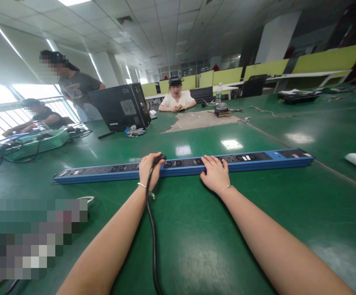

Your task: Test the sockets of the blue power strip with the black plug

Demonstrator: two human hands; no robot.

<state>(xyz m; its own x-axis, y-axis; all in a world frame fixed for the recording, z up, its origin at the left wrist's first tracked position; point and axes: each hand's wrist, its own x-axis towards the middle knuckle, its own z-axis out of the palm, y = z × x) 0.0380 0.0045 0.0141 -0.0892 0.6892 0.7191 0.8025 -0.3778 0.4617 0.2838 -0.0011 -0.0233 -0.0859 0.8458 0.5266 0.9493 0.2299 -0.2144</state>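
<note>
A long blue power strip (252, 164) with a row of black sockets lies across the green table in front of me. My left hand (149, 170) is closed round a black power plug (160, 158) just above the strip, left of its middle. From the plug, a black power cord (153, 241) runs down over my wrist toward the near edge of view. My right hand (216, 174) grips the strip right of its middle, fingers over the top and thumb on the near side. Whether the plug sits in a socket is hidden by my fingers.
Ahead on the left stand a black computer case (119, 107) and gloves (134, 131). A green basket (38, 144) with cables is at far left. A person (178, 98) sits opposite; two others are at left. A water bottle (219, 94) stands at the back.
</note>
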